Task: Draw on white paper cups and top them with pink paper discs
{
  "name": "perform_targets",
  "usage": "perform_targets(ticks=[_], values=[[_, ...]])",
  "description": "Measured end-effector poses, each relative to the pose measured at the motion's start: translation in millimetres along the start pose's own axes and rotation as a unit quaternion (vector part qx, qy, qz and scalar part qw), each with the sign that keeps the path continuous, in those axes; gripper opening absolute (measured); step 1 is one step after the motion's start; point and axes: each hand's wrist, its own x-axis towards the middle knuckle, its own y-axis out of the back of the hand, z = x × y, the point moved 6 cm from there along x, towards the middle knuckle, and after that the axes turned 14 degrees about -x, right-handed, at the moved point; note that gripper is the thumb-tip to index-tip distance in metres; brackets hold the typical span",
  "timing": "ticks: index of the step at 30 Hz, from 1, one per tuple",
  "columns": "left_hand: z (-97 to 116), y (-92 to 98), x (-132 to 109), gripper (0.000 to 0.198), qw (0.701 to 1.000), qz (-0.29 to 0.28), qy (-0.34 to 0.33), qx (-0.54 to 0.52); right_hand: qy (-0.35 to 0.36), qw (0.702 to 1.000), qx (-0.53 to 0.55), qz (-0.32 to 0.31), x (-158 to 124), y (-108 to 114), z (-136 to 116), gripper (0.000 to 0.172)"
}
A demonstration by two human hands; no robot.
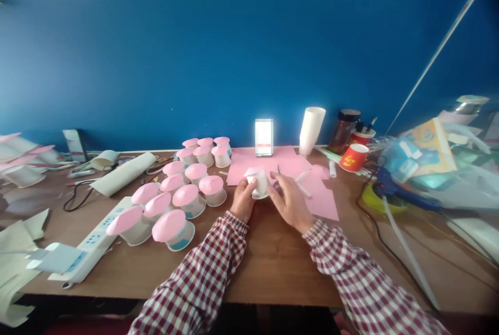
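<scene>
My left hand (pixel 242 202) is closed around a small white paper cup (pixel 259 184), held on its side over the wooden table (pixel 273 257). My right hand (pixel 290 201) is closed next to the cup's right side, with a thin dark tool (pixel 279 170) sticking up from its fingers; I cannot make out what kind of tool it is. Pink paper sheets (pixel 323 197) lie under and behind both hands. Both forearms wear red and white checked sleeves.
Several upturned white cups with pink discs (pixel 183 195) fill the left centre. A power strip (pixel 93 244) lies at the left. A stack of white cups (pixel 311 130), a red cup (pixel 353 157), a dark jar (pixel 343 130) and a blue glue gun (pixel 393 187) stand at the right.
</scene>
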Motion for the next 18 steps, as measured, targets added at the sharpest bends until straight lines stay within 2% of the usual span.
perform_targets(ticks=[3, 10, 14, 18], values=[[0.4, -1.1, -0.2, 0.046, 1.000, 0.005, -0.005, 0.018, -0.026, 0.998, 0.054, -0.025, -5.4, -11.0, -5.2, 0.045], [-2.2, -0.7, -2.1, 0.047, 0.999, 0.003, -0.011, 0.049, -0.090, 0.992, 0.086, -0.025, -7.4, -21.7, 10.8, 0.046], [-1.3, -1.0, -2.3, 0.042, 0.997, -0.011, -0.016, 0.070, -0.074, 0.994, 0.074, -0.024, -4.5, -16.6, 10.2, 0.042], [3.4, 5.1, 0.3, 0.044, 0.995, 0.030, -0.050, 0.082, -0.025, 0.999, -0.039, -0.027, 2.7, -3.9, 15.6, 0.028]])
